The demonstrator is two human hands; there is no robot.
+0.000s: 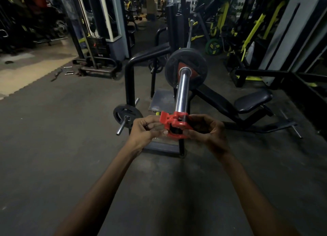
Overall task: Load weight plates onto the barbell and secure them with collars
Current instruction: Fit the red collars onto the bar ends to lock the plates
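The chrome barbell sleeve (181, 90) points toward me from a black weight plate (185, 67) with a red centre, seated far up the sleeve. A red clamp collar (174, 124) sits around the sleeve's near end, its lever flipped out to the left. My left hand (144, 129) pinches the collar's lever side, and my right hand (207, 129) grips its right side. The collar stands well apart from the plate, with bare sleeve between them.
A small black plate (127, 114) hangs on a storage peg of the black bench frame (130, 80) at left. The bench's seat pad (253, 100) lies to the right. Cable machines and yellow-trimmed racks line the back. Dark rubber floor spreads around me.
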